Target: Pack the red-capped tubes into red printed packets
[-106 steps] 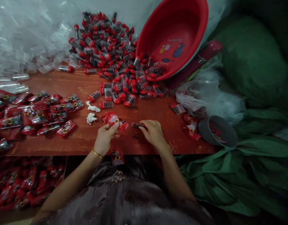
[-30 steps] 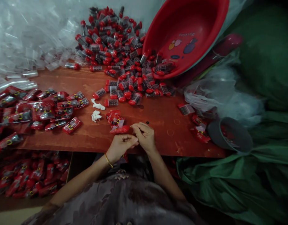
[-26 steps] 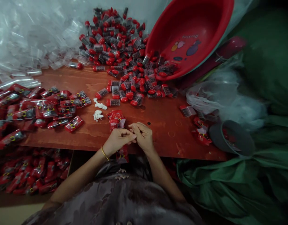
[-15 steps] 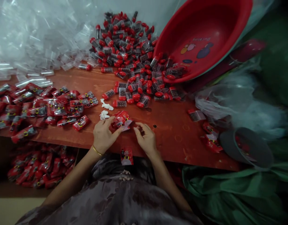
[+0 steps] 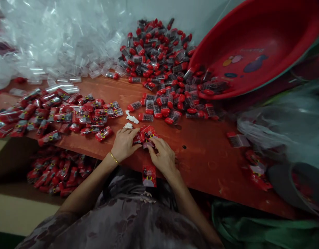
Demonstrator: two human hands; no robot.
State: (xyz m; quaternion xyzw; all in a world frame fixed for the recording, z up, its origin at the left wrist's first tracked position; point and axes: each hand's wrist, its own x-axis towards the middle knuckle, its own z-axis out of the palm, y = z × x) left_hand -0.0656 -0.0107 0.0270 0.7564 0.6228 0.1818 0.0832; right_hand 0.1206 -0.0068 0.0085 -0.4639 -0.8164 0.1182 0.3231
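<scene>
A small stack of red printed wrappers [image 5: 148, 133] lies on the table in front of me, its lower ends pale. My left hand [image 5: 125, 144], with a gold bangle at the wrist, rests against the stack's left side, thumb apart from the fingers. From the right, my right hand [image 5: 163, 155] curls its thumb and forefinger onto a wrapper at the pale end. One more red wrapper [image 5: 149, 175] lies at the table's front edge, below the hands. Just beyond my left fingers are white crumpled bits [image 5: 131, 117].
Red-capped clear tubes [image 5: 159, 62] with dark contents are heaped at the back, spilling from a tilted red basin [image 5: 242, 52]. Wrapped tubes [image 5: 79, 114] cover the left; more fill a box [image 5: 61, 173] below. Clear plastic sleeves [image 5: 71, 45] pile behind. A grey bucket [image 5: 286, 183] stands right.
My right hand has moved in to the wrappers and now touches them; before, it hovered just to their right. The whole view has shifted, so everything appears further right.
</scene>
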